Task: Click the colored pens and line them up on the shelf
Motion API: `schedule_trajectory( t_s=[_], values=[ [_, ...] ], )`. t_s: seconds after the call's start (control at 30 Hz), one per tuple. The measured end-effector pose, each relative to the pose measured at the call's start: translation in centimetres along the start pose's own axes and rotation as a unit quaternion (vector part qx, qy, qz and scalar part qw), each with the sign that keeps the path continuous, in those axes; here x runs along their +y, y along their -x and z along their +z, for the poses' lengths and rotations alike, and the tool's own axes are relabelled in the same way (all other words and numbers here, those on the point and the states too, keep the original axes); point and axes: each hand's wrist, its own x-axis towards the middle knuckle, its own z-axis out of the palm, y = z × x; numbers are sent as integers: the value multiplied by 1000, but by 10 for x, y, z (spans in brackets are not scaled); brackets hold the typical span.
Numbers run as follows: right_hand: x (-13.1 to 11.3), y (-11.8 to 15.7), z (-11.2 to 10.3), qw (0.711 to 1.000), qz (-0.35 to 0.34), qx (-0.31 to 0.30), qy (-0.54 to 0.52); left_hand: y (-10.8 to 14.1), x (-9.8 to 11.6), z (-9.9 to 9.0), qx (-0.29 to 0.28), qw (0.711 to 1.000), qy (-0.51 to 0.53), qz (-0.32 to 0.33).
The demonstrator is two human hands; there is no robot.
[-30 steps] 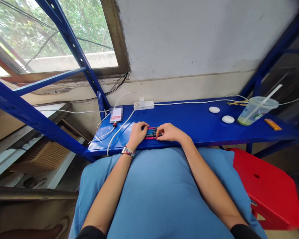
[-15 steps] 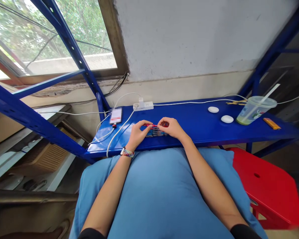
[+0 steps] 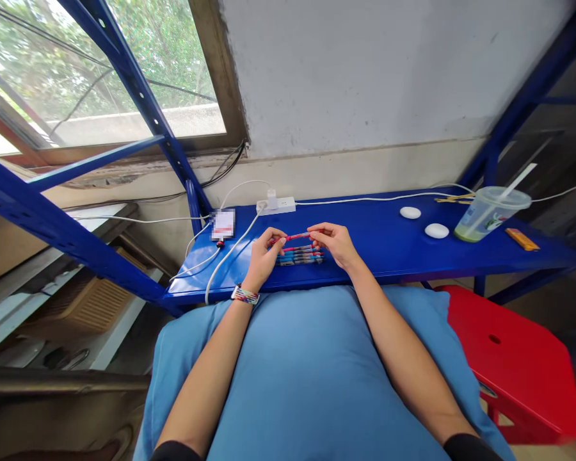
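Observation:
A slim red pen is stretched level between my two hands. My left hand pinches its left end between thumb and fingers. At the other end, my right hand grips the pen the same way. Just below it on the blue shelf lies a stack of pens, blue and red with clear parts, side by side. The held pen is apart from that stack. My left wrist carries a multicoloured watch band.
Behind my hands lies a white power strip with cables. A phone-like device is at left. Rightward are two white oval objects, a plastic cup with a straw, and an orange packet. A red stool stands below right.
Both hands have lifted the red pen up and away from the stack, moving slightly farther apart. More of the pens beneath now show.

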Motion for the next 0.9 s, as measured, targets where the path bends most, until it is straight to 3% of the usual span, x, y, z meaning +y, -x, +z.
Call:
schedule_trajectory(
  t_s=[0.2, 0.37, 0.53, 0.9],
  values=[
    [0, 2, 4, 1000, -13, -16, 17, -1, -5, 1, 23, 998, 44, -36],
    [-4, 4, 6, 1000, 3, 16, -13, -1, 1, 1, 42, 998, 50, -23],
    [-8, 5, 4, 999, 7, 18, -33, -1, -1, 1, 51, 998, -13, -20],
    [-11, 5, 2, 999, 1, 48, -18, -3, 0, 0, 55, 998, 10, -19]
  ],
)
